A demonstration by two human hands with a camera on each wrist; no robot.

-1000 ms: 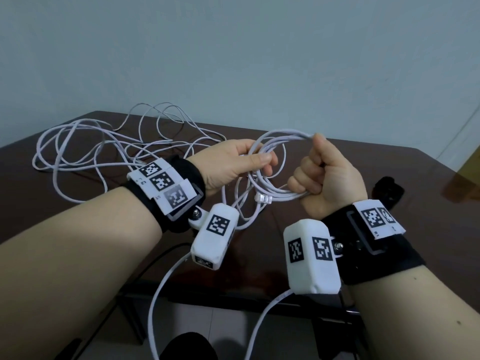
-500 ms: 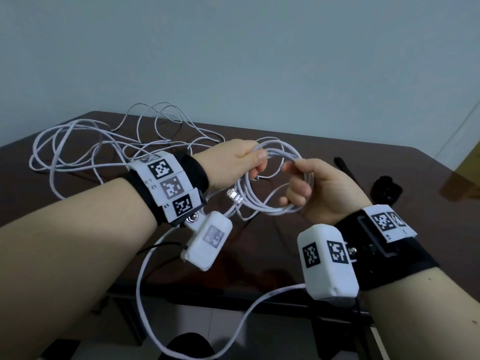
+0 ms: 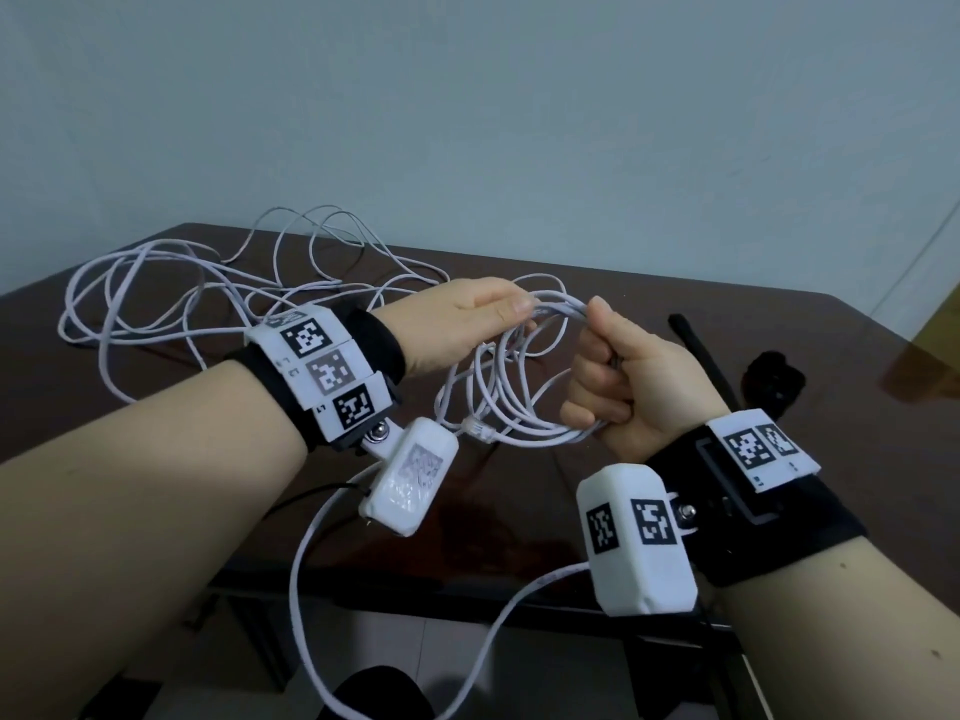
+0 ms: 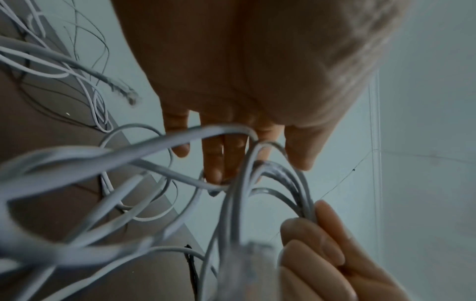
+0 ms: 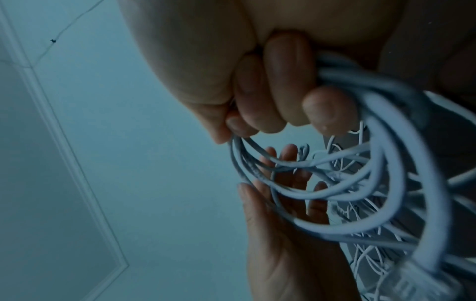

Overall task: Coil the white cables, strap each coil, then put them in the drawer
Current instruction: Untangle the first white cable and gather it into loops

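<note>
Right hand (image 3: 631, 387) grip: fingers curled tight into a fist around the white coil (image 3: 511, 392), bundle pinched between thumb and index at the coil's 1 o'clock and running down through the palm. Right-wrist view confirms: curled fingers (image 5: 278, 87) wrapped on several strands.

Left hand (image 3: 470, 317) grip: fingers straight and spread, fingertips laid against the coil's top at 12 o'clock, not wrapped round it. Left-wrist view: straight fingers (image 4: 213, 154) with strands crossing in front.

Coil count: one, roughly four to six loops, exact number not readable. Held in the air above the desk (image 3: 519, 517), between the two hands. Loop plane about upright, long axis running 12 to 6 o'clock, slightly tilted toward 7. One clear plug (image 3: 480, 429) sticking out at the coil's 7 o'clock, pointing toward 8.

Loose white cable (image 3: 171, 288) sprawled on the desk at 10 o'clock from the hands, unwound, strands trailing to the coil. Number of separate cables in the tangle: cannot tell.

Two dark items on the desk at 3 o'clock of the right hand: one black strap (image 3: 698, 356) lying flat, long axis 11 to 5 o'clock; one black lump (image 3: 774, 379) just beyond, identity unclear.
</note>
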